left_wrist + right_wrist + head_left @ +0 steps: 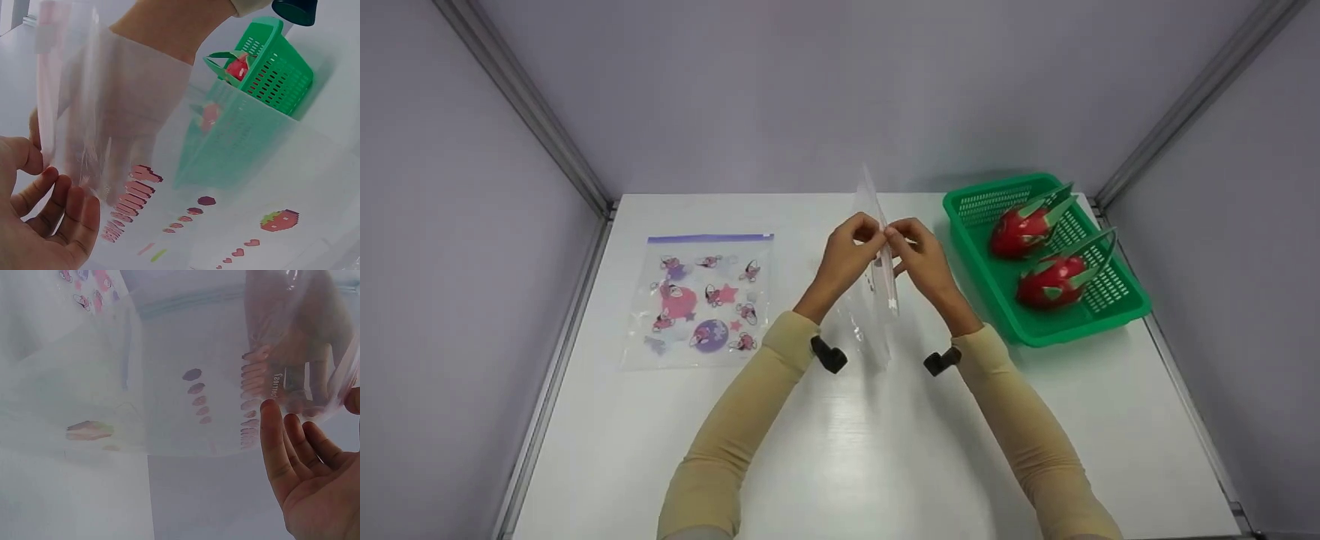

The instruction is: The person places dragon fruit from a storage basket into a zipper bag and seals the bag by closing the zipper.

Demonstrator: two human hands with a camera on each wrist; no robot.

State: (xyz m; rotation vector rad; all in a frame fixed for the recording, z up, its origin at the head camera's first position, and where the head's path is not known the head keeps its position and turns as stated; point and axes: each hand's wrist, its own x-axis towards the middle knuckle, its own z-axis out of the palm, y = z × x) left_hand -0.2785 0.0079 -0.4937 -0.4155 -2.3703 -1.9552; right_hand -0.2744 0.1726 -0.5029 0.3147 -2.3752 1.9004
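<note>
Both hands hold a clear zip bag (pixel 872 300) upright over the middle of the table, one at each side of its mouth. My left hand (pixel 851 251) pinches the pink zip edge between thumb and fingertips. Opposite it, my right hand (pixel 919 251) pinches the same edge, its other fingers spread along the plastic. In the left wrist view the bag shows pink lettering, small hearts and a strawberry print (pixel 279 220). A white slider (pixel 46 38) sits at one end of the zip. The right wrist view shows the bag's see-through side (pixel 169 382).
On the left of the table lies a flat zip bag (pixel 697 300) with a purple zip and cartoon prints. A green basket (pixel 1035 337) stands at the right, holding two red dragon fruits (pixel 1020 231) with green leaves. Grey panels (pixel 840 90) enclose the table.
</note>
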